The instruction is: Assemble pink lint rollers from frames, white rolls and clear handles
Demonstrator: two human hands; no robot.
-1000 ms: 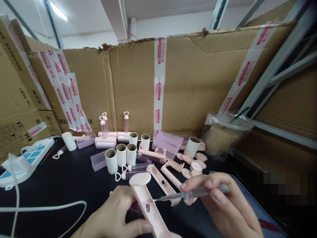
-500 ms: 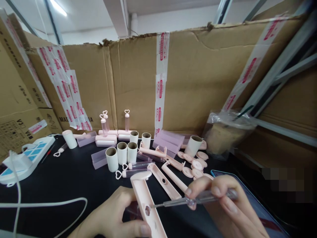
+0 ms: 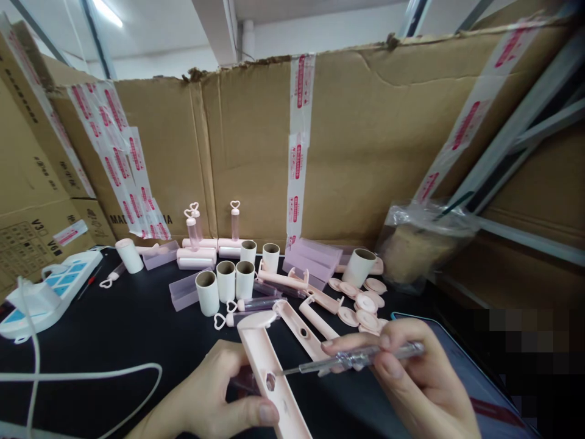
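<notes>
- White power strip [image 3: 52,296] on the black bench [image 3: 114,329], left
- White cable [image 3: 114,369], looped, near left
- Tall cardboard panel [image 3: 388,134] across the far side, banded with red-printed tape [image 3: 298,152]
- Clear plastic bag [image 3: 406,247], far right
- Metal rack [image 3: 509,143], right
- Lit tube lamp [image 3: 108,12], far left, overhead

L hand [image 3: 214,390] low ctr, thumb [image 3: 249,412] extended, R hand [image 3: 425,384] opp., fingers [image 3: 404,329] bent in pinch grip

Hands [image 3: 233,396] holding pink trough [image 3: 283,399] and screwdriver [image 3: 354,358], cardboard [image 3: 247,152] behind
</notes>
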